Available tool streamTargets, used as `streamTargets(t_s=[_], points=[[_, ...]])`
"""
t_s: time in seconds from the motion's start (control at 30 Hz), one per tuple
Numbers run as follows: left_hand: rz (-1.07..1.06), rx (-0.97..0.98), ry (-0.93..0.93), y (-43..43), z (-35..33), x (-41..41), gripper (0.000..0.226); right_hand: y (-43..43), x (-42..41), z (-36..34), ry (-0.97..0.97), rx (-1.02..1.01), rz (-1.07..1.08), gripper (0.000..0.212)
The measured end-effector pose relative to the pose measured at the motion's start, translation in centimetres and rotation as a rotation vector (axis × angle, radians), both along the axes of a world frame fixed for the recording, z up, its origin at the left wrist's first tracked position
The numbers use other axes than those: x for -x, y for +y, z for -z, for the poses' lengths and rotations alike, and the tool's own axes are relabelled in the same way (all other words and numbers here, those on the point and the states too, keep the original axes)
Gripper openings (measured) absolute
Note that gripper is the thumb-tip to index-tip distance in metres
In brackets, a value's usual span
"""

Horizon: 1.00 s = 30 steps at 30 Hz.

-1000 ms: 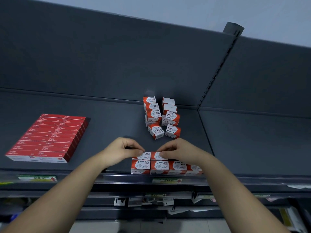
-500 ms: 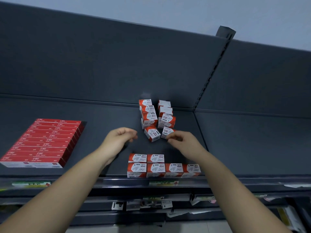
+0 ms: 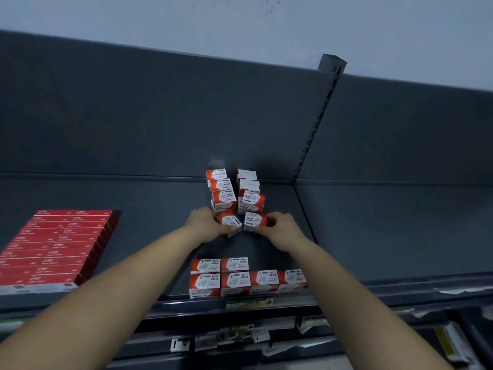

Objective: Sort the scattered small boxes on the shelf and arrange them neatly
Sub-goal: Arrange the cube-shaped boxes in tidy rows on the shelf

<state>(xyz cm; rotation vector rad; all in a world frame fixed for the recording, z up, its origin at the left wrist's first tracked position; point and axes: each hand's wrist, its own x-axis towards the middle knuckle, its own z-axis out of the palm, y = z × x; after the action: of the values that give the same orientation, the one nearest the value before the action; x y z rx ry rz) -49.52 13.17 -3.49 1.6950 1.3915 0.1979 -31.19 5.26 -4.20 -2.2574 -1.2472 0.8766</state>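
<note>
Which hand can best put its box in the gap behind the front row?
Probably the right hand: its box sits almost straight behind that gap, while the left hand is further left.

matt dark metal shelf (image 3: 133, 198); glossy printed card boxes (image 3: 223, 198).

Pale grey-blue wall (image 3: 240, 20) at 12 o'clock, dimly and evenly lit. Beneath it, dark grey back panel (image 3: 160, 116) spanning the middle. Slotted upright post (image 3: 317, 121) at 1 o'clock, dividing two bays. Dark shelf (image 3: 386, 231) at 3 o'clock. Label strip (image 3: 248, 303) along its front edge at 6 o'clock.
</note>
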Motion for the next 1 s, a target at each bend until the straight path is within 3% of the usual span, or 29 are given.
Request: streamTargets(t_s=[0.2, 0.43, 0.53, 0.8, 1.0], points=[[0.076, -0.112, -0.074, -0.2, 0.5, 0.5, 0.052, -1.0, -0.3, -0.6, 0.101, -0.065, -0.007, 0.039], [0.215, -0.121, -0.235, -0.3, -0.1, 1.3, 0.041, -1.4, -0.9, -0.9, 0.212, -0.144, -0.051, 0.037], [0.153, 0.061, -0.4, -0.5, -0.7, 1.4, 0.042, -1.9, -1.6, -1.2, 0.467, -0.19, -0.023, 0.037], [0.12, 0.068, -0.557, -1.6, -2.1, 1.3, 0.018, -3.4, -3.6, -2.3, 0.979, -0.332, 0.142, 0.04], [0.137, 0.101, -0.644, -2.7, -3.4, 0.1, 0.02, -4.1, -2.8, -3.7, 0.962, -0.337, 0.061, 0.025]])
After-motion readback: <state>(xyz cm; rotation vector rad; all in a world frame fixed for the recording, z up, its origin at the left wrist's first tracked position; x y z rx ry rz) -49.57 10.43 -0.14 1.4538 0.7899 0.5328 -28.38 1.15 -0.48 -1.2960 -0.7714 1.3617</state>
